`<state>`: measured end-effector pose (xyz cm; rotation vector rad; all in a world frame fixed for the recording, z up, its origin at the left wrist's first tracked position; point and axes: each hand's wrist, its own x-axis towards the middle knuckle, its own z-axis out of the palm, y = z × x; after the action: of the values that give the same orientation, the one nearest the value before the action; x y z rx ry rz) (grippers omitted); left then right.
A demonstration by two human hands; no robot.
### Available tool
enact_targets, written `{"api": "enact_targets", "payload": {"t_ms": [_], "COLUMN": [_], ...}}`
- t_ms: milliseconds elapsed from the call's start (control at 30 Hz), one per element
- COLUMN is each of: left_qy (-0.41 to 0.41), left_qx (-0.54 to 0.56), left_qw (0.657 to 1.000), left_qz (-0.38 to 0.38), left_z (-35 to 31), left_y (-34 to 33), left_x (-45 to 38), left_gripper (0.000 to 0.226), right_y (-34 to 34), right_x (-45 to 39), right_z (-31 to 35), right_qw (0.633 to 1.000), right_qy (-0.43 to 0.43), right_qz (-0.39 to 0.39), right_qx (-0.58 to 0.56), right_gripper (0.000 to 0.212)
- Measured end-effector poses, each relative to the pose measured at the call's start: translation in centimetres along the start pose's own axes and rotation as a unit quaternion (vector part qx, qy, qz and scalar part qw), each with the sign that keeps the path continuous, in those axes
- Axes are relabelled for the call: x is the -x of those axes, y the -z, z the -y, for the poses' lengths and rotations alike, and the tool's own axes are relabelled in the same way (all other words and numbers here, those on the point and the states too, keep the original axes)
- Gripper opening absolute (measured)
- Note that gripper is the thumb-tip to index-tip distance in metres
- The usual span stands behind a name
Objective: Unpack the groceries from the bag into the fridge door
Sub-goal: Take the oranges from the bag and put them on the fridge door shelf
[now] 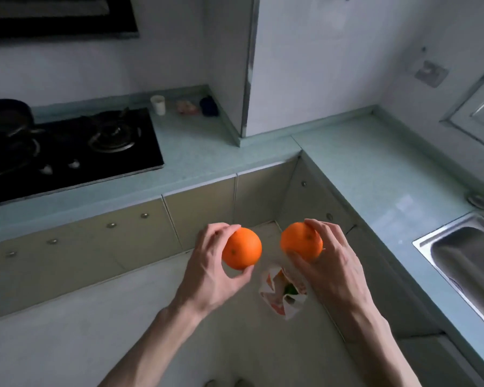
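An orange (242, 248) is held in the left hand (210, 272), with the fingers (221, 229) curled round its far side and the thumb beneath. A second orange (301, 241) is gripped likewise by the right hand (333, 269). The two fruits are held apart above the floor (95, 317). The bag (282, 291) lies open on the floor below, between the forearms, near the bench (375, 169) corner.

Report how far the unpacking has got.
Done: two round oranges are out of the bag. In hand: left hand grips one orange, right hand the other. Left: the white plastic bag on the floor holds something green; no fridge in view.
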<state>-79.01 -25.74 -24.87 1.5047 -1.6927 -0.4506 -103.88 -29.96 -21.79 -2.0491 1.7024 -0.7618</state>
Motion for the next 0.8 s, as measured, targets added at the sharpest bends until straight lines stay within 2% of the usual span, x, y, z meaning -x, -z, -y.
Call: {"api": "enact_targets", "payload": {"t_ms": [167,367,567,800], "left_qy": [0.064,0.169,0.255,0.293], "left_qx": [0.0,-0.027,-0.055,-0.057], "left_qw": [0.993,0.964,0.913,0.843], "left_qz": [-0.098,-0.206,-0.312,-0.447], "left_z": [-1.1,-3.2,-5.0,-8.8], "left_y": [5.3,9.7,12.7,17.5], "left_x": [2.5,8.1,14.7,21.2], "left_gripper": [0.074,0.067,0.066,0.069], "right_y": [0.0,-2.4,-5.9,-8.7], "right_x": [-1.5,-1.9,-0.4,3.6], "right_z": [4.1,8.8,14.0,20.7], "right_qw": [0.992,0.957,0.9,0.834], "right_qy": [0.074,0.16,0.239,0.292], "right_qz": [0.039,0.111,0.217,0.313], "right_qx": [-0.093,-0.215,-0.292,-0.348], "right_gripper": [0.07,0.065,0.066,0.068]}}
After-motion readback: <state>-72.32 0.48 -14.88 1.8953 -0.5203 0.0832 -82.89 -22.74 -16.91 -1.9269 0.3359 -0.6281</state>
